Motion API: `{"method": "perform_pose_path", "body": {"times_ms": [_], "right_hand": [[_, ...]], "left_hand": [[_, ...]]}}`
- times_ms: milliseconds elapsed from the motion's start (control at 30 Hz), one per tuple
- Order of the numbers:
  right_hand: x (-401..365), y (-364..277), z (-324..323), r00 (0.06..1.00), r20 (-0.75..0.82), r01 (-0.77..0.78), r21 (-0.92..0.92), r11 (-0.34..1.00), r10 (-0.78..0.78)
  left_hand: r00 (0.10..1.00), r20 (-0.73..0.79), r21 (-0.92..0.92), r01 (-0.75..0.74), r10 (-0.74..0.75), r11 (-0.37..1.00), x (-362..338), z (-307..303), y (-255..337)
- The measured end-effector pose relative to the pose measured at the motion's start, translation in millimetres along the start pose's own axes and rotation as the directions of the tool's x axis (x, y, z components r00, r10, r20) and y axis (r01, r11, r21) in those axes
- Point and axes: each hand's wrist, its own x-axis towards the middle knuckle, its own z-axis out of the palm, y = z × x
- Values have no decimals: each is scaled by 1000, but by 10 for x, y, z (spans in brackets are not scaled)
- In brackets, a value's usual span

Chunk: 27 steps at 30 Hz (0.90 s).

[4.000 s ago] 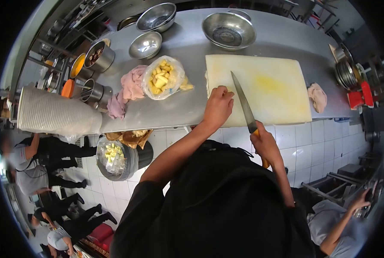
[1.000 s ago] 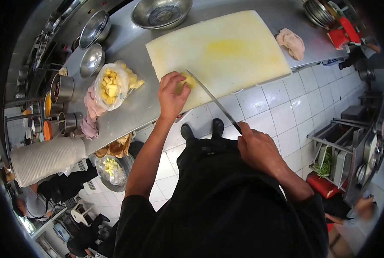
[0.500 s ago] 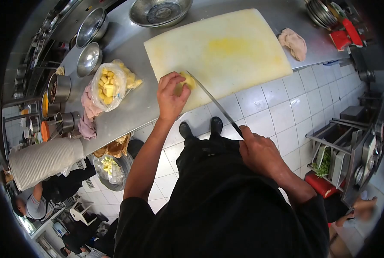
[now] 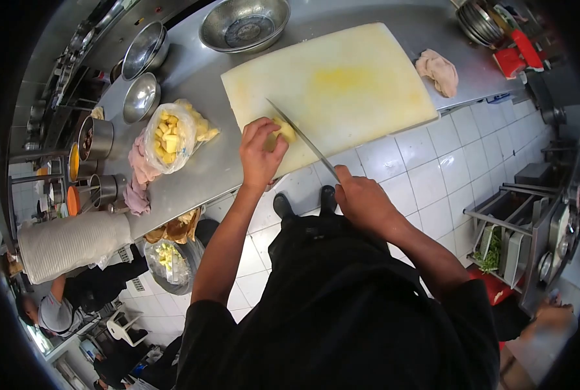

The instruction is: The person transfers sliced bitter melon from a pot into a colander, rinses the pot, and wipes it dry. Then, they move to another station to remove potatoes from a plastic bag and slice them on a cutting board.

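My left hand [image 4: 260, 158] has its fingers curled on a pale yellow piece that looks like a peeled potato [image 4: 286, 132], at the near left corner of a white cutting board [image 4: 283, 78]. My right hand [image 4: 368, 205] grips a long knife [image 4: 305, 140] by its handle. The blade slants up and left, overlapping the right side of the potato in this view, and its tip points over the board. Left of the board, a clear plastic bag [image 4: 184, 148] of similar yellow pieces stands on the steel table [image 4: 199, 84].
Steel bowls [image 4: 244, 26] stand behind and left of the board. A pink cloth [image 4: 438, 73] lies to its right, another cloth [image 4: 136, 195] at the table's left. A bin [image 4: 173, 266] with scraps is below the table edge. Other people [image 4: 62, 305] are at the lower left.
My right hand has moved forward and left, carrying the knife further over the board across the potato. My left hand keeps its hold. The view has shifted slightly.
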Motion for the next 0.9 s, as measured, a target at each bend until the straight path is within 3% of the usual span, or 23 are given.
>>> {"method": "perform_pose_path", "body": {"times_ms": [267,900], "right_hand": [[-318,-158,-342,991,95,-90,-7,996,90],[-340,-201,-375,986,130,-102,-24,995,104]], "left_hand": [[1000,-25,-10,-8,8,1000,-1,13,-1],[1000,-22,-20,4,-5,1000,-2,17,-30]]}}
